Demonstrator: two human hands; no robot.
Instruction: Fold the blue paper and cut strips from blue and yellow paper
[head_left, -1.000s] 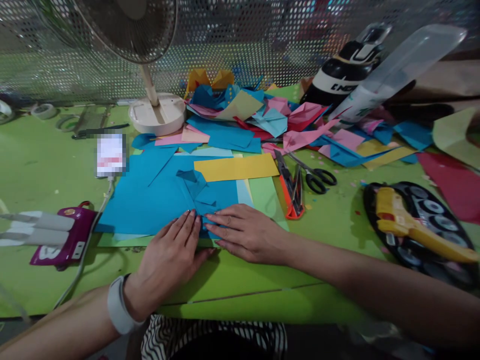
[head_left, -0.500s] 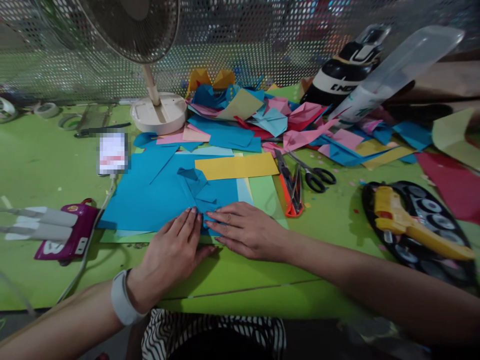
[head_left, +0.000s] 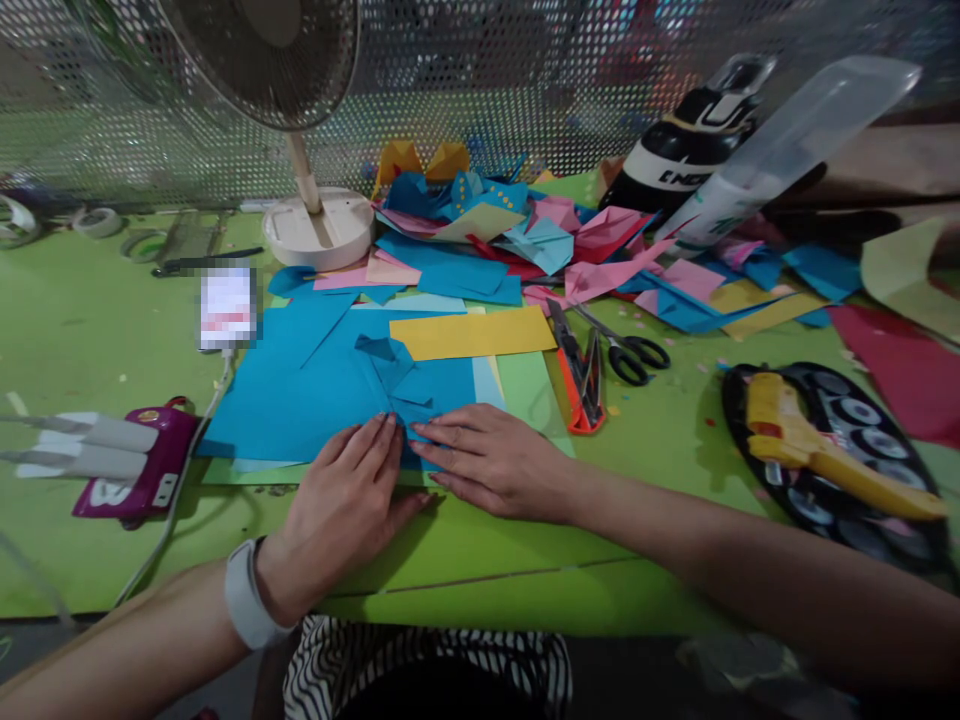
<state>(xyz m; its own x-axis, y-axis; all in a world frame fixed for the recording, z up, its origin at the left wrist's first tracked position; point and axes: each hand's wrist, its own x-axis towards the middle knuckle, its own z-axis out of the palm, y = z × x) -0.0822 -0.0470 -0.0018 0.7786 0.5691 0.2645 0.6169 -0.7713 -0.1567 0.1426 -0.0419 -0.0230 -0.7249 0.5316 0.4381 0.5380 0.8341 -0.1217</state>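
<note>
My left hand lies with its fingers stretched out over the lower part of a small folded piece of blue paper. From the other side my right hand rests on the same piece, its fingers extended and the tips close to those of the left. Under both lies a large blue sheet, stacked on green sheets. The part of the folded piece beneath my fingers is hidden. Just beyond it a yellow paper strip lies across the stack.
Right of the stack lie an orange cutter and black-handled scissors. Farther right, a yellow glue gun rests on a black palette. Coloured paper pieces heap at the back, beside a fan. A purple power adapter sits left.
Both hands keep practically the same place on the blue paper. The view has shifted very slightly; nothing is taken up or let go.
</note>
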